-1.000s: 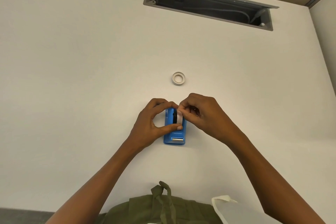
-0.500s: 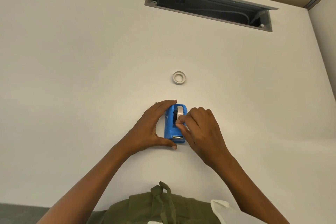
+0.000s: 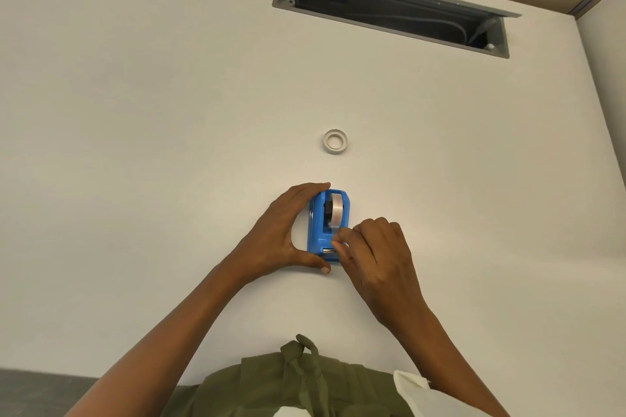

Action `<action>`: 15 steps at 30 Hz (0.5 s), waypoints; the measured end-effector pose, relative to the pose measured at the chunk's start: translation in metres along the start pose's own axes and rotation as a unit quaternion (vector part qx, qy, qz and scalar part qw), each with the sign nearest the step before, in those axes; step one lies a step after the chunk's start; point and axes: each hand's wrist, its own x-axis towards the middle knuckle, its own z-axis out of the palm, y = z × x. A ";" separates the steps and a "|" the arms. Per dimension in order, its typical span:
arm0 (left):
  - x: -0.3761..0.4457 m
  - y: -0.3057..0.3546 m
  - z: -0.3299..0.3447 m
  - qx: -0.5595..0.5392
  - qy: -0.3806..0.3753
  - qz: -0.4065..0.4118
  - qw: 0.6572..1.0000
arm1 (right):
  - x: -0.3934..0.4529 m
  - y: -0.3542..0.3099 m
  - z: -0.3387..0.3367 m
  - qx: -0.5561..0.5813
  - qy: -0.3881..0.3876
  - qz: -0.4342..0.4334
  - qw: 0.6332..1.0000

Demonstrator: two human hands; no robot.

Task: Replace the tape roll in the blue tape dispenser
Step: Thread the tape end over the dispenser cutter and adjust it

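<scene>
Head view, left hand point(image 3: 281, 234) steadying unlabelled blue dispenser point(image 3: 316, 234)

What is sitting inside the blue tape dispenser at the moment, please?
A roll of tape stands on edge in the dispenser, beside a dark hub. The right hand covers the near right corner, so the tape's end cannot be seen.

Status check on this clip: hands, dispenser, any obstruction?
Left hand bracing blue dispenser on table. Right hand pinching tape end near cutter. Roll seated in dispenser. Spare ring lies beyond, apart; nothing in the way.
</scene>
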 end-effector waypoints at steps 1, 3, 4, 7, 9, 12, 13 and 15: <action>0.000 0.000 0.000 0.001 0.001 0.001 1.000 | -0.002 -0.002 -0.001 -0.009 0.003 -0.002 1.000; 0.000 -0.001 0.000 0.005 0.001 0.006 1.000 | -0.005 -0.005 -0.003 -0.012 0.011 -0.004 1.000; 0.000 -0.001 0.000 0.006 0.001 0.007 1.000 | -0.006 -0.006 -0.004 -0.005 0.014 -0.002 1.000; 0.001 0.000 -0.001 0.006 -0.002 0.010 1.000 | -0.009 -0.008 -0.005 -0.004 0.017 0.000 1.000; 0.001 -0.001 -0.001 0.006 -0.007 0.014 1.000 | -0.011 -0.011 -0.006 -0.001 0.019 0.000 1.000; 0.001 -0.002 -0.001 0.007 -0.009 0.018 1.000 | -0.015 -0.014 -0.007 -0.001 0.021 0.001 1.000; 0.001 -0.002 -0.001 0.008 -0.009 0.018 1.000 | -0.016 -0.015 -0.007 -0.001 0.022 0.003 1.000; 0.001 -0.003 -0.001 0.010 -0.008 0.017 1.000 | -0.018 -0.015 -0.008 -0.003 0.023 0.004 1.000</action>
